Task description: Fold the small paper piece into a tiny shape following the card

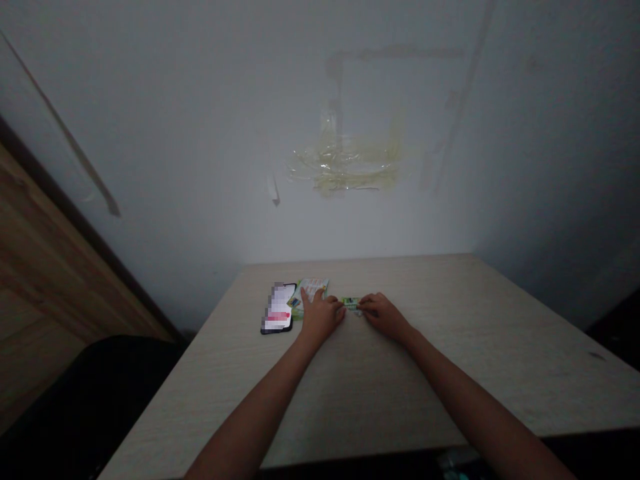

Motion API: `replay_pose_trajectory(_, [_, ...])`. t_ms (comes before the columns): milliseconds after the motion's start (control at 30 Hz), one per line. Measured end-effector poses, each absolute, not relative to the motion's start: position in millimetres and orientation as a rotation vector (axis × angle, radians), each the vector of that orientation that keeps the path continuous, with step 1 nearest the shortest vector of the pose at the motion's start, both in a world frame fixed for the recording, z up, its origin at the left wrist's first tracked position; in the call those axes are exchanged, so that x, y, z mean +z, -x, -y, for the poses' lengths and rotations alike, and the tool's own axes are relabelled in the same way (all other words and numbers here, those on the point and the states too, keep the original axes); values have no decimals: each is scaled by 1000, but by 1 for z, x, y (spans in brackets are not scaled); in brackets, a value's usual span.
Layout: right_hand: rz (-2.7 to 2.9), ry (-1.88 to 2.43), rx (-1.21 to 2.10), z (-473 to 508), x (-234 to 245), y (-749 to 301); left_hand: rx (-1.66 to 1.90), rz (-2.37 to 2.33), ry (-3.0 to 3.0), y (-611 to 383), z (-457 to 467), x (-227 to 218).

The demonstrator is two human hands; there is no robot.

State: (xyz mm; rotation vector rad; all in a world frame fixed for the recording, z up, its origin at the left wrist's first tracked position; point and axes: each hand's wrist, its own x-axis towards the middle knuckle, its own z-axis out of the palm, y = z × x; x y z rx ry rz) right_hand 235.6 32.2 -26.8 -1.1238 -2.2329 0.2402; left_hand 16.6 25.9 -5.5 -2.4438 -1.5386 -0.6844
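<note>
Between my two hands a small green printed strip (351, 303), perhaps paper or a packet, lies on or just above the table. My left hand (320, 315) pinches its left end with thumb and fingers, while other fingers spread over a white and green printed packet (314, 288). At the strip's right end, the fingertips of my right hand (384, 315) are closed. A phone (280, 310) with a lit, partly blurred screen lies left of the packet, close against it. My fingers hide both ends of the strip.
The pale wooden table (400, 400) reaches back to a grey wall (200, 167) with peeling clear tape (350, 167). Something dark (100, 393) stands beside the table's left edge, near a wooden panel (60, 267). A dim object (460, 463) shows below the front edge.
</note>
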Motion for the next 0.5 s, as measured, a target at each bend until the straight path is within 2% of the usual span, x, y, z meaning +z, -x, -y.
replay_pose_trajectory(500, [2215, 1120, 272, -34, -30, -237, -702, 1568, 2472, -18, -27, -15])
